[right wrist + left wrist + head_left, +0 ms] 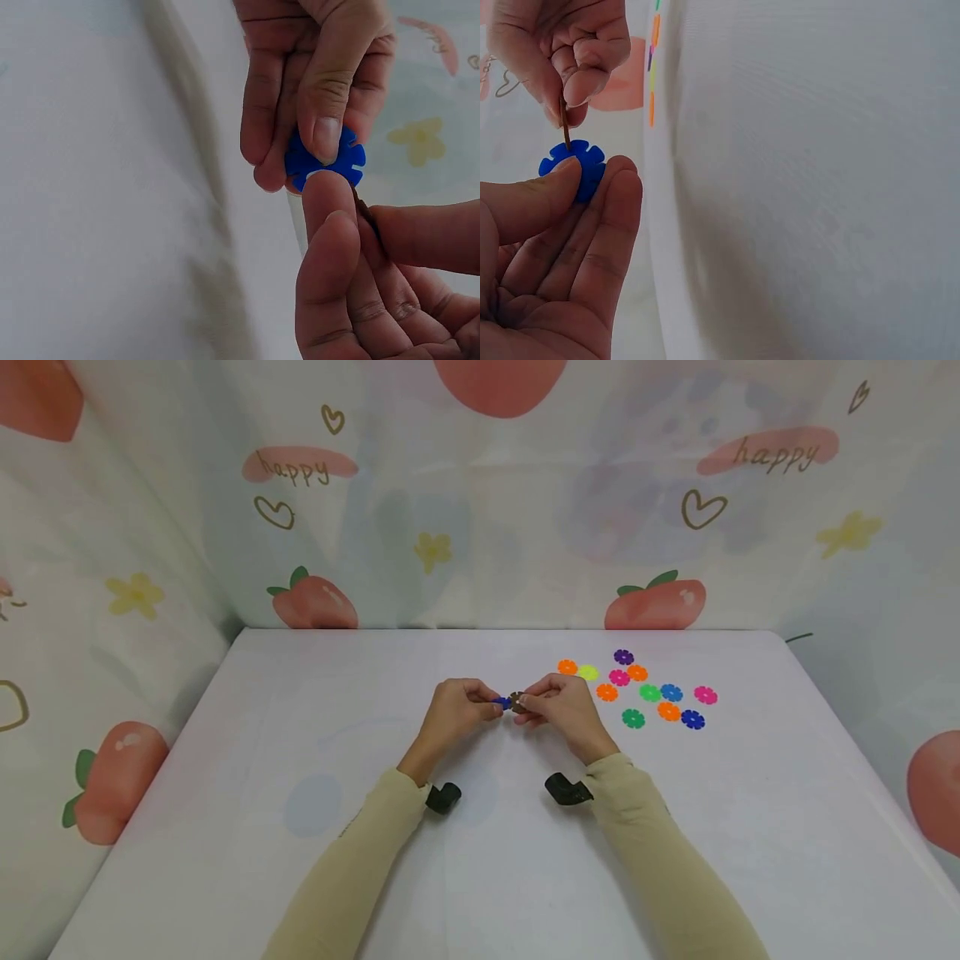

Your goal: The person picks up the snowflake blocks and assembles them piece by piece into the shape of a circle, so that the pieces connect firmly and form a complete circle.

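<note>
The left hand (459, 706) pinches a blue notched disc (590, 169) between thumb and fingers, and the right hand (567, 707) pinches a brown disc (515, 702), which shows edge-on in the left wrist view. The two discs meet over the white table (187, 860), the brown one at the blue one's 12 o'clock as that view shows it; whether a slot has seated is too small to tell. To do this well, hold the discs crossed at about a right angle, line up slot with slot, and push straight, thumbs close to the rims so neither piece twists. From the hands, loose discs (649, 693) lie towards 2 and 3 o'clock.
</note>
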{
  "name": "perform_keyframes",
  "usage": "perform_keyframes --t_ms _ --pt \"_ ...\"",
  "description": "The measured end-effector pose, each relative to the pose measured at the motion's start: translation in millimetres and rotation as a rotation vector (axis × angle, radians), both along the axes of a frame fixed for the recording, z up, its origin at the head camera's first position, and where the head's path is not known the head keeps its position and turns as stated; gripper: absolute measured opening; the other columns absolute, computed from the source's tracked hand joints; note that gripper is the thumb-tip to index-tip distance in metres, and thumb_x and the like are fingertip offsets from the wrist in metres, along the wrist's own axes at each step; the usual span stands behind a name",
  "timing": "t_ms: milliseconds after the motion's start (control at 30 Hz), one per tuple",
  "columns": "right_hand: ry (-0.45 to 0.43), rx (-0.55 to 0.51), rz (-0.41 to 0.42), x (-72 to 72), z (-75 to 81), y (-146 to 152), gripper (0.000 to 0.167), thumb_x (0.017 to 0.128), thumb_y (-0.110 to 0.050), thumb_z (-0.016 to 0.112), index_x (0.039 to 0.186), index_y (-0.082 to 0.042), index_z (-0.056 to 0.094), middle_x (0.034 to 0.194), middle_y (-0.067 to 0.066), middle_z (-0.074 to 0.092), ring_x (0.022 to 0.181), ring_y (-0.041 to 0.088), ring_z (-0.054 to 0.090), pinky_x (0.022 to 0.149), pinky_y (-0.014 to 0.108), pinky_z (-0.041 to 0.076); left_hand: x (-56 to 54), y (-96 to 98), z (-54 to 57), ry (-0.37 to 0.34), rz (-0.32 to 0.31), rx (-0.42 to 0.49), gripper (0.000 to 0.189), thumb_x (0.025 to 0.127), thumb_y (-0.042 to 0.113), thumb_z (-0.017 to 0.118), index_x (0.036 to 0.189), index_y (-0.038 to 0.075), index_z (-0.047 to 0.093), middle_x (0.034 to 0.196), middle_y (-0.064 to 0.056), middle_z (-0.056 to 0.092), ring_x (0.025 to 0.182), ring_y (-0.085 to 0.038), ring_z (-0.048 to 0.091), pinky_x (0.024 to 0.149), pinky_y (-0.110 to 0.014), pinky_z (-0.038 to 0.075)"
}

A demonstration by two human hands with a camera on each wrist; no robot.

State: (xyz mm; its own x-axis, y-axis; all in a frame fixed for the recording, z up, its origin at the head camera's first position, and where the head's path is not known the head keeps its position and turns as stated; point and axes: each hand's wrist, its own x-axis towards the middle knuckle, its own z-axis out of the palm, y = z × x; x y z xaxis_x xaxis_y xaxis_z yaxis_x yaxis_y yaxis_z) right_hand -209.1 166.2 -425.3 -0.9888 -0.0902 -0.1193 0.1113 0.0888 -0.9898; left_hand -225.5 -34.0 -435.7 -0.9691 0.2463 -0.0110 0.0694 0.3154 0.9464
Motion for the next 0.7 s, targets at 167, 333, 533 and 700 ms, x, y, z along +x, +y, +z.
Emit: perform_keyframes --t_ms 167,333,533,700 --pt "0.024 -0.013 -0.013 -0.9 1.8 -3.8 0.015 0.102 0.004 0.066 0.110 0.016 0.064 0.096 0.022 0.075 0.071 0.018 0.077 0.072 0.029 0.062 -0.2 3.3 2.1 0.033 0.019 0.024 0.005 0.091 -0.007 0.081 0.092 -0.003 0.078 0.086 -0.010 0.079 0.079 -0.019 0.077 0.074 -0.029 0.061" --pt "0.029 0.003 -0.013 -1.2 2.4 -5.1 0.016 0.103 0.002 0.066 0.111 0.015 0.064 0.098 0.024 0.075 0.073 0.018 0.077 0.074 0.029 0.062 0.7 2.7 4.4 0.039 0.026 0.019 0.006 0.092 -0.007 0.079 0.092 -0.002 0.079 0.087 -0.009 0.079 0.079 -0.019 0.076 0.076 -0.030 0.062" --pt "0.022 0.002 0.010 -0.3 4.6 -5.5 0.017 0.104 -0.001 0.065 0.113 0.014 0.064 0.102 0.025 0.075 0.076 0.019 0.078 0.076 0.029 0.062 2.5 -1.1 7.1 0.041 0.023 0.020 0.004 0.092 -0.005 0.079 0.096 -0.004 0.079 0.088 -0.009 0.079 0.080 -0.019 0.076 0.078 -0.031 0.061" --pt "0.040 0.027 0.041 1.3 7.3 -4.2 0.018 0.105 -0.004 0.066 0.114 0.011 0.065 0.104 0.022 0.076 0.081 0.023 0.078 0.079 0.031 0.062 3.5 -5.7 6.3 0.055 0.021 0.021 0.004 0.093 -0.003 0.080 0.096 -0.004 0.079 0.089 -0.008 0.079 0.081 -0.020 0.076 0.078 -0.032 0.061"
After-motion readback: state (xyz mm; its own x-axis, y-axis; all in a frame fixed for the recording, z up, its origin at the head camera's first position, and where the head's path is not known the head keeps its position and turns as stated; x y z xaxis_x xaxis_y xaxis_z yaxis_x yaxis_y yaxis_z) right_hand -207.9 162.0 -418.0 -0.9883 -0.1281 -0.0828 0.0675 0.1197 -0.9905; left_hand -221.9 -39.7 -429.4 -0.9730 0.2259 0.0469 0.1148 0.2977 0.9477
